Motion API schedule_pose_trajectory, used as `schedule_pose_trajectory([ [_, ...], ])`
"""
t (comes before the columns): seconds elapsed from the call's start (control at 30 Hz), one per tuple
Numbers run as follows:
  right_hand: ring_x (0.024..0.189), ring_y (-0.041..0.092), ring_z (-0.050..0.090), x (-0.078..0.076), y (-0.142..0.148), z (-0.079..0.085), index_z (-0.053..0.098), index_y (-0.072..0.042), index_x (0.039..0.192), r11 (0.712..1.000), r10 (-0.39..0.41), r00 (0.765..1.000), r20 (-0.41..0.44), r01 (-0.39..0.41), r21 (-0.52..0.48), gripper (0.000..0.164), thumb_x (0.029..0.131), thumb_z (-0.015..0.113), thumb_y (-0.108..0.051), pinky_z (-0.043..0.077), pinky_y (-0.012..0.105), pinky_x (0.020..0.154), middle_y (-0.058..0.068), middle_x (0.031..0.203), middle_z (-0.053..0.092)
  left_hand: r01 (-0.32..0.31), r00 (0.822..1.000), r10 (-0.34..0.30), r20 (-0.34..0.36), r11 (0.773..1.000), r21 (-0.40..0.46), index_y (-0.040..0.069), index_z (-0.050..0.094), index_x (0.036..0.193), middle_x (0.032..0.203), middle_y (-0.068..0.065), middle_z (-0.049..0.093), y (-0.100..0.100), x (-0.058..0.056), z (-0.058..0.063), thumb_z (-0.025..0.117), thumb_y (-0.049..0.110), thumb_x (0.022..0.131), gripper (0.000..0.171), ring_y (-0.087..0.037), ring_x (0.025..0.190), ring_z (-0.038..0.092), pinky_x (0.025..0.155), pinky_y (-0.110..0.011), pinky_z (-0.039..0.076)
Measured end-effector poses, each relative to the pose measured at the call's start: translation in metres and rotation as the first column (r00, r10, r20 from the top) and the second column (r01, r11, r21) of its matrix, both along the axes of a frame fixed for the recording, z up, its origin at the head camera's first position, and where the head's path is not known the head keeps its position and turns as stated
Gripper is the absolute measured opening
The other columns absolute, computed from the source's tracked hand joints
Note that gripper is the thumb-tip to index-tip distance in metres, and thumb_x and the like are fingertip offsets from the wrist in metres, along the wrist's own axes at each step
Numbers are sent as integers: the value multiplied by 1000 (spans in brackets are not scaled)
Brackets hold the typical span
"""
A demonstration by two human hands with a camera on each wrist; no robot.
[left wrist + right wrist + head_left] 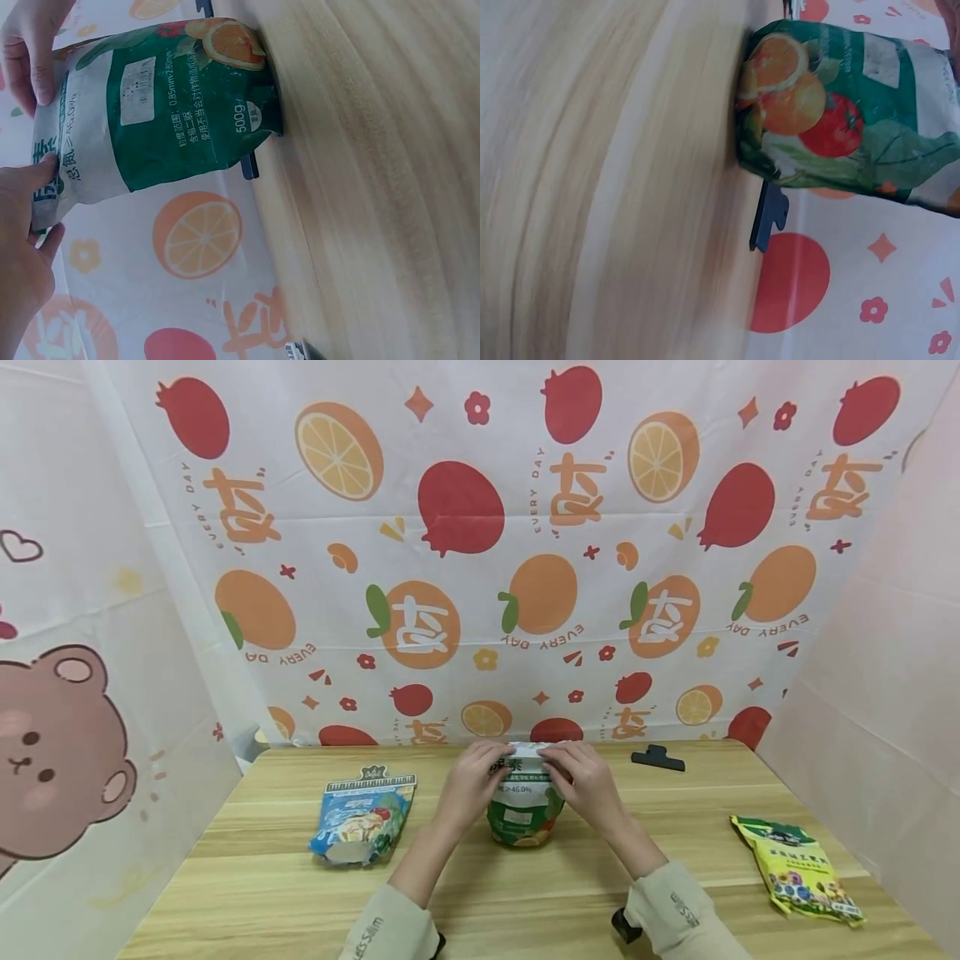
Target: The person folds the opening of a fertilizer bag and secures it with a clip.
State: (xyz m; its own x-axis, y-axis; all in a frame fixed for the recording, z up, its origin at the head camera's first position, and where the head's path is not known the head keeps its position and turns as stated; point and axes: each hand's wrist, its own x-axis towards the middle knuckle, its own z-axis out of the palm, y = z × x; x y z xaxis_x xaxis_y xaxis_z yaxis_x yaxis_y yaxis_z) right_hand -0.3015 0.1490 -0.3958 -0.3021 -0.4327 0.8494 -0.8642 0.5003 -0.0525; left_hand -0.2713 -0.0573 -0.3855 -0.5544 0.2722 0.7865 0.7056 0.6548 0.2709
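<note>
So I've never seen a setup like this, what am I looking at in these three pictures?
There's no robot here, just a person's bare hands. The wide picture comes from a camera worn on the head; the two tilted ones come from cameras on the left and right wrists. The left hand and right hand both grip the top of an upright green-and-white bag. On the table, to its left, lies a blue bag with a clip across its top. To its right are a black clip, near the back edge, and a yellow packet, closer to the person.
</note>
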Motion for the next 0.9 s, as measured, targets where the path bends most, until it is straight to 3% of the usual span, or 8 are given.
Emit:
schedule_pose_trajectory([
  [0.17, 77, 13, 53, 3, -4, 3, 68, -6, 95, 999, -8, 995, 101, 12, -38, 19, 77, 73, -3, 46, 29, 65, 0, 89, 64, -15, 997, 14, 82, 1000, 7, 7, 68, 100, 94, -4, 66, -1, 1, 2, 73, 4, 77, 23, -18, 89, 58, 74, -31, 49],
  [0.33, 76, 10, 51, 6, -7, 7, 68, -7, 90, 998, -28, 982, 185, 38, -56, 18, 76, 73, 1, 47, 27, 63, -3, 85, 63, -22, 980, 5, 198, 996, 81, 6, 69, 94, 89, -3, 66, -1, 0, 3, 73, 4, 76, 19, -18, 81, 58, 67, -31, 49],
  [0.57, 70, 8, 47, 6, -10, 9, 67, -8, 84, 996, -34, 978, 203, 51, -78, 17, 74, 73, 4, 43, 23, 58, -5, 78, 60, -27, 960, -4, 279, 994, 105, 6, 70, 88, 84, -3, 66, -1, 0, 9, 73, 2, 77, 12, -17, 79, 60, 66, -29, 50],
  [0.77, 70, 9, 48, 7, -8, 15, 67, -8, 85, 998, -33, 964, 265, 44, -34, 15, 75, 73, 3, 44, 24, 58, -4, 79, 59, -32, 942, 24, 336, 999, 19, 7, 69, 93, 90, -2, 65, -2, 3, 17, 70, 4, 80, 14, -18, 85, 56, 71, -35, 49],
  [0.9, 80, 13, 50, 8, -6, 23, 67, -9, 89, 998, -60, 931, 360, 51, 35, 17, 76, 74, -1, 47, 29, 65, -3, 87, 60, -9, 953, 25, 303, 998, -55, 7, 67, 98, 99, -5, 64, -2, 3, 20, 72, 2, 79, 21, -22, 98, 54, 81, -38, 47],
])
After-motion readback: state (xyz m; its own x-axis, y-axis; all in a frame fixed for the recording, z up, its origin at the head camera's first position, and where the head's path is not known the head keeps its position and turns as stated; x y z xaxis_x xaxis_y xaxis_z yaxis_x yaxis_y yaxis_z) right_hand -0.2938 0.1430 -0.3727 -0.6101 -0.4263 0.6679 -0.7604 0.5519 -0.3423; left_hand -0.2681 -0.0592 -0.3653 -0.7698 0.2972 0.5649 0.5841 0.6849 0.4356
